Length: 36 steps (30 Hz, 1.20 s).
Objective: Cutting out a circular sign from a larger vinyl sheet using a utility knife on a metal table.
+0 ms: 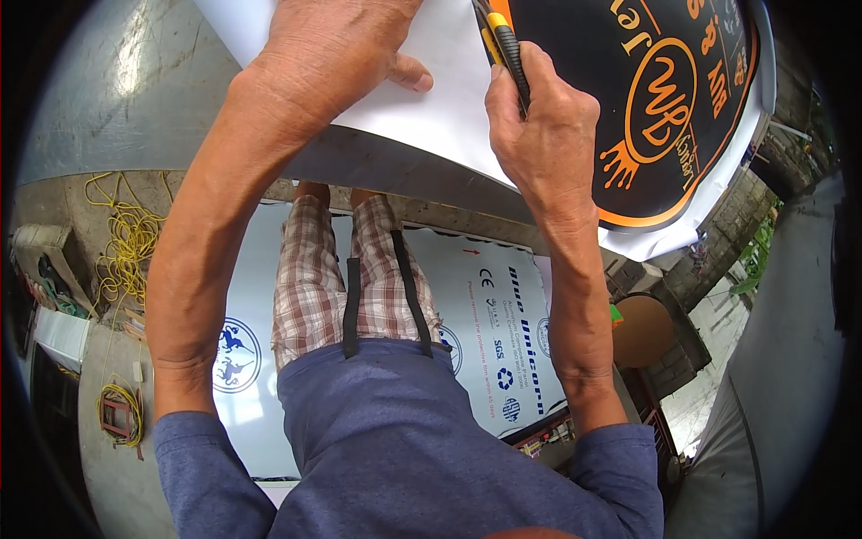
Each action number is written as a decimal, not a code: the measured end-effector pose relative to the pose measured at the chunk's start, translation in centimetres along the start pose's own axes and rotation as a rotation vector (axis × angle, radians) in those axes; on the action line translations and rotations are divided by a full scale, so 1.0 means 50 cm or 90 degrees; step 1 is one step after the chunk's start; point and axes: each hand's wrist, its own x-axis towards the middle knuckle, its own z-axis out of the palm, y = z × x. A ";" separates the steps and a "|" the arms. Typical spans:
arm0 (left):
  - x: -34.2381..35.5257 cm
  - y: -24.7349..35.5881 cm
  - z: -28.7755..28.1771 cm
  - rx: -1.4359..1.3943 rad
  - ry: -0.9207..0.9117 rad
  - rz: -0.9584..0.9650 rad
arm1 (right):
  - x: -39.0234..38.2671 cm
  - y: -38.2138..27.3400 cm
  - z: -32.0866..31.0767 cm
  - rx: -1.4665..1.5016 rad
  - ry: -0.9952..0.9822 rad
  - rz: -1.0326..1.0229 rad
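My right hand is closed around a yellow and black utility knife, which points up toward the top edge of the view. The knife is over a large white sheet, close to the orange rim of a black printed sign graphic. My left hand lies on the same sheet, its thumb stretched out on the paper. The other left fingers are cut off by the top edge. Whether the blade touches the sheet cannot be made out.
A grey metal tabletop extends left under the sheet. Below it, a pale blue film-covered panel lies behind my legs. Yellow cord is heaped on the floor at left, with another coil nearer. A brown round object stands at right.
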 end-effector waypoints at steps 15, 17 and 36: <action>0.004 0.009 0.007 0.067 -0.013 -0.027 | 0.011 -0.009 -0.023 -0.014 -0.035 0.011; 0.002 0.022 -0.006 0.062 -0.027 -0.032 | 0.011 -0.010 -0.027 -0.010 -0.038 0.032; 0.002 0.004 0.009 0.078 0.005 -0.021 | 0.003 -0.004 -0.008 -0.006 -0.010 0.006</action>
